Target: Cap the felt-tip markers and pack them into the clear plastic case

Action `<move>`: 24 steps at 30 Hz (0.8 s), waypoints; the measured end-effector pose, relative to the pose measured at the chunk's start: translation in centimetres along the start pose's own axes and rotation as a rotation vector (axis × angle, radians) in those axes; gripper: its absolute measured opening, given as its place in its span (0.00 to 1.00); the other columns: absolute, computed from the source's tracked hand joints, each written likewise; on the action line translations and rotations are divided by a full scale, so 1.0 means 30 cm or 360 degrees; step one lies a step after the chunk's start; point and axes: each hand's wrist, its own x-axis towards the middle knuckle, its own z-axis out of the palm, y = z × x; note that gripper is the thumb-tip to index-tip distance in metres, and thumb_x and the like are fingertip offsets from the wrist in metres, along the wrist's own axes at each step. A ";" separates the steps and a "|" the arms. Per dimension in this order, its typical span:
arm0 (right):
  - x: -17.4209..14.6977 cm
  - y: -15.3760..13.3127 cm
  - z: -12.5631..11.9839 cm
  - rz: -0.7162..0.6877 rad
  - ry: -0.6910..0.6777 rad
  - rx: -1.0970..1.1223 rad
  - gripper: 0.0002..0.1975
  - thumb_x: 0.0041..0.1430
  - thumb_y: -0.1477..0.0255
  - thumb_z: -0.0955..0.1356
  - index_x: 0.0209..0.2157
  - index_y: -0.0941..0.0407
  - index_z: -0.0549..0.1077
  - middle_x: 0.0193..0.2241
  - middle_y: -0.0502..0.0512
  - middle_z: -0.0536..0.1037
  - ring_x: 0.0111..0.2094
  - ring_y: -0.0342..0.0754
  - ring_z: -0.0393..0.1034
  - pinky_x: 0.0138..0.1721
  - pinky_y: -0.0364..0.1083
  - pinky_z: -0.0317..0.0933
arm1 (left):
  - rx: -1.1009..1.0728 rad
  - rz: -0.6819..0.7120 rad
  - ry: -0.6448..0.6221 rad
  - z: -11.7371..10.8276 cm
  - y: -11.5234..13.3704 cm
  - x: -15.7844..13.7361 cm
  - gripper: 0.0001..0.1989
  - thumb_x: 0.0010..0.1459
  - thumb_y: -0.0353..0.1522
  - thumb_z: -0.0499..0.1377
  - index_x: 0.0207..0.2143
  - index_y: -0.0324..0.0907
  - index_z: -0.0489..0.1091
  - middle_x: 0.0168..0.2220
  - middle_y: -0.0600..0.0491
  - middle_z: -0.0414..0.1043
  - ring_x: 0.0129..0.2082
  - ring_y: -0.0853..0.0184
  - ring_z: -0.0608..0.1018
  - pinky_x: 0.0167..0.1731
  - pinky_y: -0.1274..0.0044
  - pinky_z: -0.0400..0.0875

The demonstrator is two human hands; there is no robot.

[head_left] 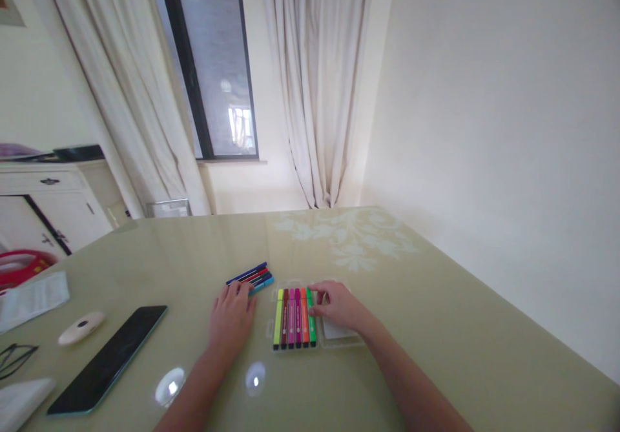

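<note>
A clear plastic case [318, 347] lies open on the table, with a row of colored markers in its left half: yellow [278, 319], brown, pink, purple, orange and green. At the row's right end, my right hand [336, 304] has its index finger and thumb on the green marker [310, 329], curled against its upper part. The hand covers much of the case's other half. Left of the case, my left hand [232, 312] lies palm down with fingers spread, fingertips touching a small bundle of loose markers [248, 274] in blue, red and light blue; part of that bundle is hidden.
A black tablet [109, 360] and a white oval object [81, 329] lie at left on the glossy table [436, 329]. Beyond them are dark-framed glasses [17, 358], a paper sheet [36, 299] and a red item [26, 267]. A wall borders the table's right side.
</note>
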 end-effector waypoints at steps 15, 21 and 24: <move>0.016 -0.087 0.063 -0.0063 0.0234 0.1132 0.19 0.60 0.54 0.71 0.36 0.56 0.80 0.30 0.51 0.79 0.33 0.47 0.72 0.37 0.45 0.63 | -0.1398 0.0196 0.0062 -0.029 0.191 -0.050 0.10 0.67 0.38 0.55 0.44 0.45 0.71 0.41 0.51 0.74 0.42 0.61 0.78 0.43 0.69 0.75; 0.017 -0.091 0.060 0.0099 0.0326 0.1465 0.21 0.55 0.52 0.73 0.36 0.56 0.80 0.30 0.52 0.80 0.34 0.47 0.73 0.38 0.45 0.63 | -0.1628 0.0206 0.0001 -0.039 0.242 -0.080 0.11 0.66 0.37 0.59 0.48 0.45 0.72 0.44 0.50 0.77 0.44 0.61 0.79 0.46 0.69 0.75; 0.019 -0.075 0.054 0.0151 0.0414 0.1478 0.21 0.54 0.51 0.74 0.37 0.56 0.80 0.31 0.53 0.80 0.34 0.47 0.74 0.36 0.44 0.63 | -0.1711 0.0183 -0.0096 -0.045 0.242 -0.082 0.14 0.68 0.40 0.56 0.51 0.45 0.72 0.47 0.48 0.79 0.47 0.60 0.80 0.48 0.68 0.76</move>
